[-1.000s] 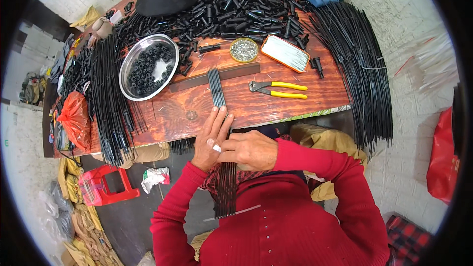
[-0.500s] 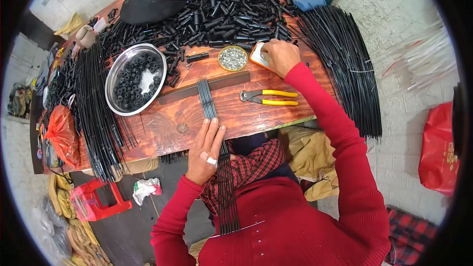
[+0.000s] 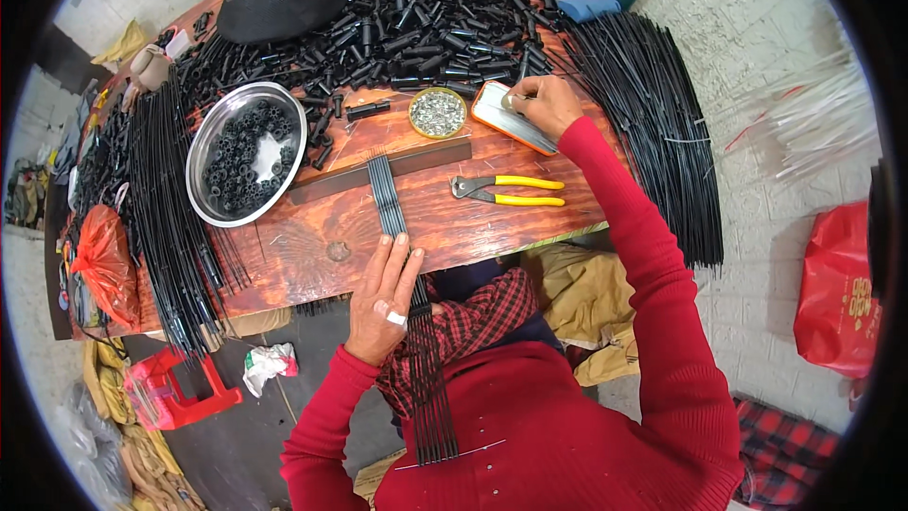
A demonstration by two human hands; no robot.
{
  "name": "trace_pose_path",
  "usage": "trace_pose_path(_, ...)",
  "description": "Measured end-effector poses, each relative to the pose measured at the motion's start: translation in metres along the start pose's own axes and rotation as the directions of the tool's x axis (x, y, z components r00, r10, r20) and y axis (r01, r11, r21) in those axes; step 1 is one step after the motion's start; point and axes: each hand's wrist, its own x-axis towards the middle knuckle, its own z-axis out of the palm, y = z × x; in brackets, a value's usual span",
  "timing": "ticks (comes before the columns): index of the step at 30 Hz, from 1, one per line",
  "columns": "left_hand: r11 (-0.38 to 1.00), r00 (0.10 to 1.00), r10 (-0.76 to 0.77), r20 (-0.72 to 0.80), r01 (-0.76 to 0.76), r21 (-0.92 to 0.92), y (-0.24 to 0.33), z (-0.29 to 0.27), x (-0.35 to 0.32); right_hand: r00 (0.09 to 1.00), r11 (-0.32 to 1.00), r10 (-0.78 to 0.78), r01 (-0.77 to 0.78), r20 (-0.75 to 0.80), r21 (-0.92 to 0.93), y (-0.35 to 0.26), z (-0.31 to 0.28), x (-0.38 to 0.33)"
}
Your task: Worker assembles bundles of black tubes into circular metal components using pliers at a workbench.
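My left hand [image 3: 380, 308] rests with its fingers stretched out flat on a row of thin black rods [image 3: 388, 203]. The rods run from the table over its front edge to my lap. Their far ends lie against a dark flat bar [image 3: 331, 185]. My right hand [image 3: 550, 106] is closed in a pinch above a shallow, white rectangular thing [image 3: 492, 106] with an orange rim; what the fingertips hold, if anything, is hidden. Left of it stands a round container of small silvery pieces [image 3: 438, 114]. Yellow-handled pliers [image 3: 506, 191] lie nearer to me.
A steel bowl [image 3: 195, 175] holds black rings. Black tubular parts [image 3: 426, 28] are heaped at the back. Bundles of black rods lie at the left [image 3: 165, 189] and right [image 3: 653, 123]. An orange-red plastic bag [image 3: 107, 265] sits at the left edge.
My right hand has drawn slightly back, uncovering more of the white rectangular thing. My left hand stays on the rods. The whole view has shifted a little.
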Motion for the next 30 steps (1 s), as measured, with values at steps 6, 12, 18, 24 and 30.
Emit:
trace_pose_path(6, 1.0, 1.0, 0.009, -0.014, -0.009, 0.018, -0.002, 0.003, -0.001, 0.997, 0.976, 0.038, -0.052, 0.074, 0.209, 0.017, 0.003, 0.01)
trace_pose_path(12, 1.0, 1.0, 0.004, -0.016, -0.004, 0.012, -0.002, 0.0, 0.0, 0.994, 0.994, -0.099, 0.101, -0.055, 0.044, 0.005, 0.001, 0.003)
trace_pose_path(18, 0.999, 1.0, -0.014, 0.011, 0.015, -0.031, -0.002, -0.005, -0.004, 0.914, 0.922, -0.382, 0.386, -0.136, 0.005, -0.048, 0.01, -0.009)
trace_pose_path(24, 0.999, 1.0, -0.01, 0.021, 0.011, -0.035, -0.004, -0.006, -0.005, 0.786, 0.783, -0.607, 0.568, 0.118, 0.254, -0.087, 0.058, -0.008)
trace_pose_path(30, 0.999, 1.0, -0.018, 0.014, 0.018, -0.031, -0.004, -0.005, -0.006, 0.752, 0.782, -0.623, 0.592, 0.215, 0.194, -0.107, 0.071, -0.012)
